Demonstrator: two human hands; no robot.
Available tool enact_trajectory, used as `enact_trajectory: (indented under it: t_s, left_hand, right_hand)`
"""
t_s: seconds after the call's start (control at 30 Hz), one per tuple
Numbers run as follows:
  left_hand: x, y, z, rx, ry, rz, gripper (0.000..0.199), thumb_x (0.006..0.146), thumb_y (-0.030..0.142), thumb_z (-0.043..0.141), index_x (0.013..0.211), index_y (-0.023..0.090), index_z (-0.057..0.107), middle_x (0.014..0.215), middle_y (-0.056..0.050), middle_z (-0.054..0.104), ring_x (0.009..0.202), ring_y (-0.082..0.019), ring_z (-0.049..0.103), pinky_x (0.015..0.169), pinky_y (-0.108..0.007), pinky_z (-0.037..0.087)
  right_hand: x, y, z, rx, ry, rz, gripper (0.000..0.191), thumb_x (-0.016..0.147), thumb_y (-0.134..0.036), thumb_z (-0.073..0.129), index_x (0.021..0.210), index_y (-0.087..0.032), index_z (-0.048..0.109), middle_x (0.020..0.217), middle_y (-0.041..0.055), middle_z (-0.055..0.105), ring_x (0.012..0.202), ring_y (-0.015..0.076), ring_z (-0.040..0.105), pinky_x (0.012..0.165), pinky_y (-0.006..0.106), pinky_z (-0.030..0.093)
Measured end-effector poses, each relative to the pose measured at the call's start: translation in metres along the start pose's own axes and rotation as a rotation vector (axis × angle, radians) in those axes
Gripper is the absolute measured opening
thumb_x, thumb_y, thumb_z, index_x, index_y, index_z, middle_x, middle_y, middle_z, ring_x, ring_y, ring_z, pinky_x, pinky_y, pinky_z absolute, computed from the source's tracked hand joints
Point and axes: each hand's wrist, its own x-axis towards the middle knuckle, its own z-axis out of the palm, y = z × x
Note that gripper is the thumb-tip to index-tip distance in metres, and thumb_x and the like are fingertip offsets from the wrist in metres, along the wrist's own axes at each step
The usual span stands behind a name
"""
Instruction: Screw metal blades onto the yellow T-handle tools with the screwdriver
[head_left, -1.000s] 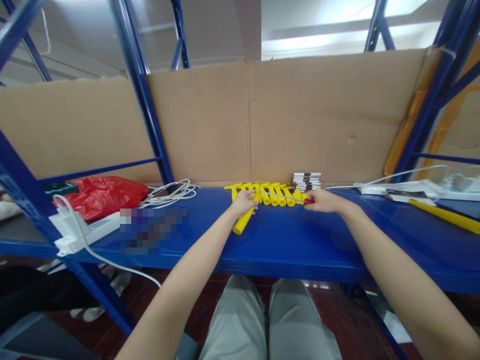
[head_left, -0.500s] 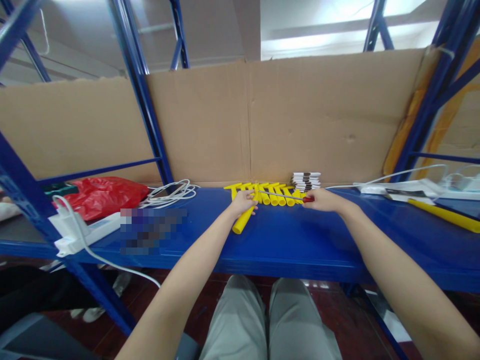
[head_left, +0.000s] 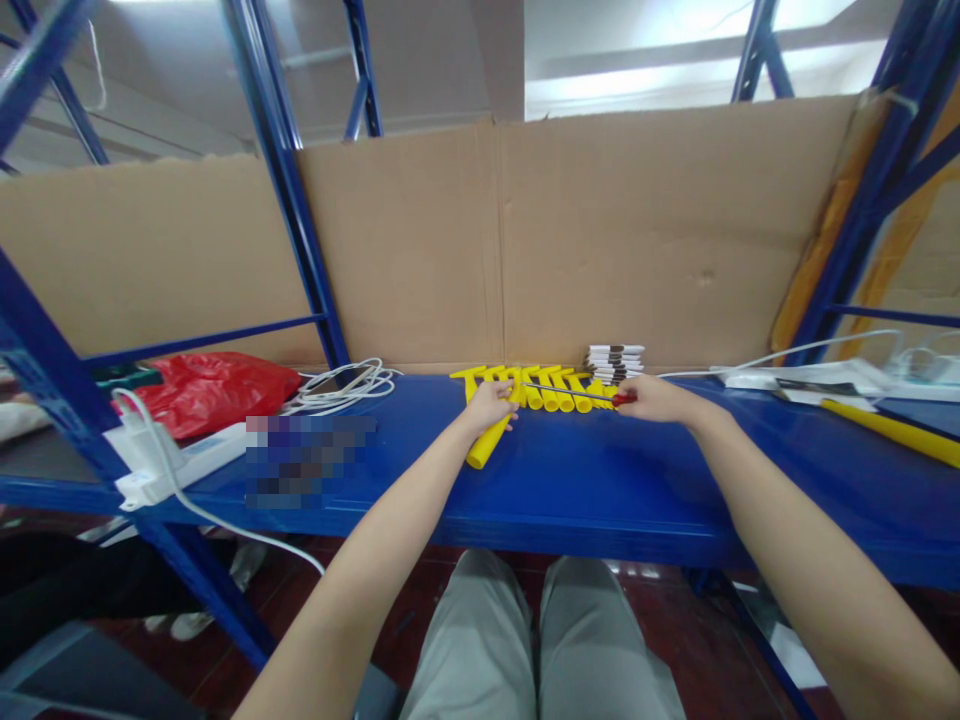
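My left hand (head_left: 491,406) is closed around a yellow plastic tube-shaped piece (head_left: 486,447), whose round end points toward me. In my right hand (head_left: 643,398) is a screwdriver (head_left: 570,391) with a red handle and a thin metal shaft. The shaft lies nearly level and points left, its tip at the upper part of the yellow piece; whether it touches a screw is too small to tell. Behind both hands, several similar yellow T-shaped pieces (head_left: 552,399) lie in a row on the blue shelf (head_left: 585,475).
A stack of white and dark packets (head_left: 615,362) stands against the cardboard panel (head_left: 637,230). To the left are a red plastic bag (head_left: 225,392), a coiled white cable (head_left: 351,385) and a white power strip (head_left: 199,462). A long yellow piece (head_left: 892,432) lies on the right.
Both hands keep their holds on the yellow piece and the screwdriver. The whole view has shifted slightly; little else differs.
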Motion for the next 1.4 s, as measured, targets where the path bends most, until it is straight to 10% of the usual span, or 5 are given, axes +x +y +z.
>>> enact_trajectory:
  t_s: [1.4]
  left_hand:
    - [0.0, -0.001, 0.002, -0.015, 0.012, 0.014, 0.061, 0.077, -0.001, 0.059, 0.135, 0.017, 0.049, 0.139, -0.015, 0.048, 0.064, -0.009, 0.065, 0.042, -0.014, 0.048]
  right_hand:
    - [0.005, 0.008, 0.001, 0.009, -0.019, 0.008, 0.015, 0.068, -0.027, 0.052, 0.061, -0.016, 0.06, 0.059, 0.0018, 0.061, 0.055, 0.0142, 0.052, 0.051, 0.024, 0.034]
